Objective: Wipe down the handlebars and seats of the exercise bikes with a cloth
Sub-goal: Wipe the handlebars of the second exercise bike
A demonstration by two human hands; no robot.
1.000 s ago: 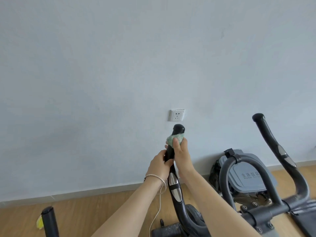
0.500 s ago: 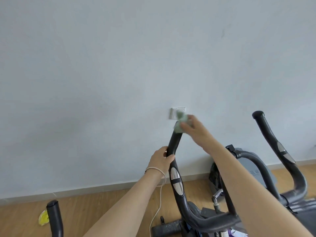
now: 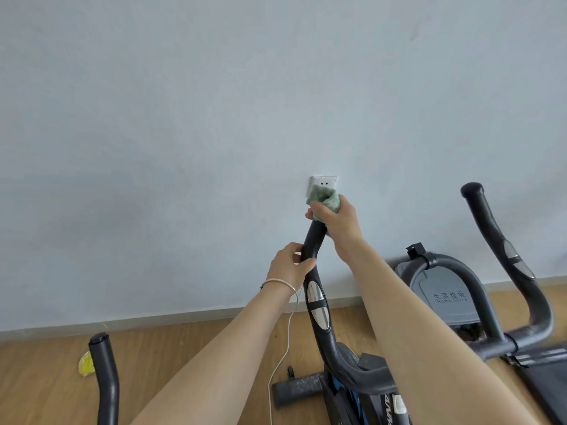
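Note:
The black left handlebar (image 3: 316, 299) of the exercise bike rises in the middle of the view, with silver pulse plates on its stem. My left hand (image 3: 290, 266) grips this bar just above the plates. My right hand (image 3: 336, 219) holds a crumpled green cloth (image 3: 323, 199) wrapped over the bar's top end, which is hidden under it. The bike's right handlebar (image 3: 503, 256) curves up at the right, untouched. No seat is in view.
A white wall socket (image 3: 322, 181) sits just behind the cloth. A grey bin lid (image 3: 448, 294) stands by the wall at right. Another black handlebar (image 3: 106, 372) rises at lower left, near a yellow scrap (image 3: 86, 365) on the wooden floor. A white cable (image 3: 283, 348) hangs from my wrist.
My right hand with the cloth slid up from the upper grip to the bar's tip and now covers it. My left hand stayed gripping the bar below.

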